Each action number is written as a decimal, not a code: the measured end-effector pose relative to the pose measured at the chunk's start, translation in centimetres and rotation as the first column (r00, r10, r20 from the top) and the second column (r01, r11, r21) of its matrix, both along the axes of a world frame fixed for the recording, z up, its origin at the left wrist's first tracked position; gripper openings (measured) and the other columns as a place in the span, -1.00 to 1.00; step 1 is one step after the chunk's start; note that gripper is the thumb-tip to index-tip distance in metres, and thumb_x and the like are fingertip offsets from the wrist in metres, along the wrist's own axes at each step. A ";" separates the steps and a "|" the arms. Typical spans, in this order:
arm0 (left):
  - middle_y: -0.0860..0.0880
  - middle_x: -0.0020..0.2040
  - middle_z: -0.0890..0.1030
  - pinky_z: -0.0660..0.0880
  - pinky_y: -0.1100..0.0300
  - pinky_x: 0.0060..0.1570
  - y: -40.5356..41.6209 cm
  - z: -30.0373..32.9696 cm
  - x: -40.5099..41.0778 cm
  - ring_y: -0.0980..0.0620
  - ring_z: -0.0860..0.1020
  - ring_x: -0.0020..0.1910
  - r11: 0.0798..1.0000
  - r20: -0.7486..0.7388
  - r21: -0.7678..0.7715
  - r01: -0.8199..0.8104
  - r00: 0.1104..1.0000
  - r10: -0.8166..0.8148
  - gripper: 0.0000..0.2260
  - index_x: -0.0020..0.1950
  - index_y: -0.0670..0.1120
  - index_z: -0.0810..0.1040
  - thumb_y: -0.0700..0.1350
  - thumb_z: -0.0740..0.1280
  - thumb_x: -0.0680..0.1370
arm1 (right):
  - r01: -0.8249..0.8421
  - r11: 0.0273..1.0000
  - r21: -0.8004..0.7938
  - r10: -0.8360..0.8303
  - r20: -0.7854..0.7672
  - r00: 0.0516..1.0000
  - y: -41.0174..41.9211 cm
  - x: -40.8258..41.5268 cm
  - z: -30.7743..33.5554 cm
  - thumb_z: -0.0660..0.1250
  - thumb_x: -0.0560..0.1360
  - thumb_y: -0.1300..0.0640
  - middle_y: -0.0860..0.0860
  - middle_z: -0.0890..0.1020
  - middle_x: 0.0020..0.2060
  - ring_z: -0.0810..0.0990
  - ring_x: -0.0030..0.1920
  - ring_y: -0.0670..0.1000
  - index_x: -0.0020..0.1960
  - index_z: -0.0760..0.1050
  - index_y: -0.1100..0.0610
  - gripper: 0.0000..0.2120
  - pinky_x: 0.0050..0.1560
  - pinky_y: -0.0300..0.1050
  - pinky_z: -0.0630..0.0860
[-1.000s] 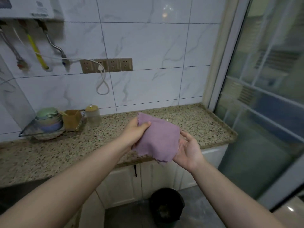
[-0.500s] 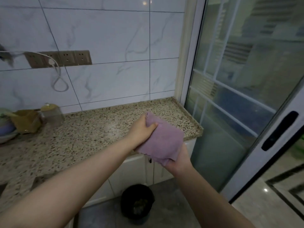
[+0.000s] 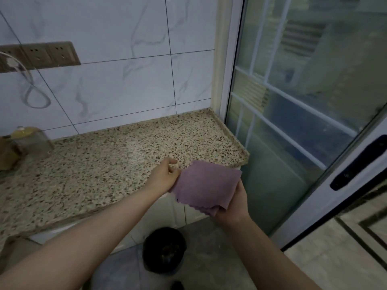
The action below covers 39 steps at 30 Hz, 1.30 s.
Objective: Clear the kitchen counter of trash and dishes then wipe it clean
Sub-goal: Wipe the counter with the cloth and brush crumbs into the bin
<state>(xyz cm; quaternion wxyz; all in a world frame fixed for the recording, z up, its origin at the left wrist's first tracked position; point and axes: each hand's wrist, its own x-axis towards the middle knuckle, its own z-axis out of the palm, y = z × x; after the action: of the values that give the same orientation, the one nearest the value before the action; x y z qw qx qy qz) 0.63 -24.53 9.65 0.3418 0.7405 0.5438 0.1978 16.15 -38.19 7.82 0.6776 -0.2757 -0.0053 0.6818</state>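
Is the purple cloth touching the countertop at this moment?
Cannot tell. In the head view the purple cloth, held in both hands, overlaps the countertop edge; no gap or contact shows.

The counter (image 3: pixel 117 164) runs along the tiled wall (image 3: pixel 117 59) and ends at the right, just beside the sliding glass door (image 3: pixel 293 101). On the wall, upper left, sits a row of sockets (image 3: pixel 41 55), w/ a cable loop (image 3: pixel 31 91) hanging below it. At the far left of the counter, close to the wall, stands a jar (image 3: pixel 31 141) (blurred). The cloth (image 3: pixel 206 185) is held in front of the counter's right end, between the left hand (image 3: pixel 165 176) and the right hand (image 3: pixel 232 204), above the floor. Below, on the floor before the cabinet doors (image 3: pixel 167 214), stands a trash bin (image 3: pixel 164 250).
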 end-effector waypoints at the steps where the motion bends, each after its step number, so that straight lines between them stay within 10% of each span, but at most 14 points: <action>1: 0.05 -0.19 0.57 0.44 0.25 -0.37 0.9 -0.5 0.2 0.03 0.57 -0.26 1.000 0.006 -0.027 -0.009 1.000 0.010 -0.77 0.24 -0.02 0.49 -0.05 0.30 0.59 | -0.003 1.000 -0.009 0.003 0.000 1.000 0.6 0.5 -0.1 0.06 0.53 -0.40 0.23 0.56 0.30 0.54 0.27 0.33 0.34 0.54 0.14 -0.27 0.43 0.34 0.23; 8: -0.08 -0.14 0.67 0.54 0.12 -0.39 9.0 -2.3 2.9 -0.05 0.57 -0.37 0.983 0.111 -0.182 0.020 0.994 0.001 -0.83 0.03 -0.12 0.61 -0.10 0.25 0.63 | 0.111 0.989 -0.097 -0.103 0.089 0.991 6.9 3.8 1.3 0.02 0.56 -0.34 0.25 0.65 0.15 0.67 0.03 0.30 0.23 0.60 0.17 -0.32 -0.02 0.21 0.63; 12: -0.13 -0.12 0.65 0.52 0.16 -0.35 12.9 -2.3 4.9 -0.03 0.55 -0.33 0.961 0.178 -0.264 0.077 0.984 -0.030 -0.80 0.03 -0.17 0.61 -0.12 0.22 0.65 | 0.171 0.975 -0.140 -0.159 0.095 0.983 10.2 5.6 1.7 0.06 0.54 -0.37 0.28 0.64 0.14 0.54 0.21 0.31 0.23 0.57 0.19 -0.31 0.33 0.26 0.38; 17: -0.14 -0.04 0.67 0.54 0.18 -0.28 16.1 -3.8 6.8 -0.02 0.61 -0.26 0.937 0.167 -0.290 0.195 0.974 -0.151 -0.81 0.07 -0.17 0.61 -0.16 0.21 0.65 | 0.170 0.977 -0.127 -0.175 -0.027 0.984 13.4 7.2 1.0 0.06 0.52 -0.41 0.30 0.66 0.09 0.64 0.06 0.33 0.16 0.63 0.21 -0.25 -0.08 0.33 0.61; 22: -0.09 -0.05 0.69 0.58 0.13 -0.21 19.3 -6.1 8.1 -0.01 0.64 -0.21 0.892 0.165 -0.372 0.255 0.964 -0.207 -0.83 0.04 -0.13 0.60 -0.14 0.22 0.65 | 0.149 0.972 -0.182 -0.164 -0.068 0.984 18.0 9.5 -1.5 0.03 0.50 -0.44 0.28 0.63 0.15 0.50 0.24 0.34 0.34 0.50 0.15 -0.23 0.10 0.36 0.53; 35: 0.02 -0.19 0.62 0.54 0.17 -0.24 31.1 -11.9 11.8 -0.03 0.61 -0.20 0.931 -0.024 -0.350 -0.107 0.994 0.105 -0.87 -0.12 0.03 0.59 -0.03 0.30 0.60 | 0.018 0.948 -0.318 0.036 0.164 0.986 36.5 20.0 -5.9 0.07 0.57 -0.33 0.17 0.62 0.24 0.54 0.27 0.24 0.32 0.54 0.15 -0.36 0.32 0.25 0.42; 39: 0.01 0.00 0.61 0.44 0.20 -0.12 33.5 -13.4 13.4 0.03 0.55 -0.09 0.958 -0.159 -0.218 -0.187 0.975 0.154 -0.86 0.09 -0.02 0.59 -0.07 0.25 0.62 | -0.041 0.964 -0.263 0.124 0.308 0.943 44.1 24.6 -5.6 -0.01 0.61 -0.31 0.22 0.64 0.10 0.64 -0.02 0.18 0.34 0.50 0.14 -0.37 -0.19 -0.03 0.65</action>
<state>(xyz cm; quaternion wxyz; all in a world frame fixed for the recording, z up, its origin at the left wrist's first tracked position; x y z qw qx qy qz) 14.03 9.00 -3.80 0.3684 0.6578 0.6478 0.1093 40.75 5.93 2.27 0.5977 -0.4666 -0.0405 0.6506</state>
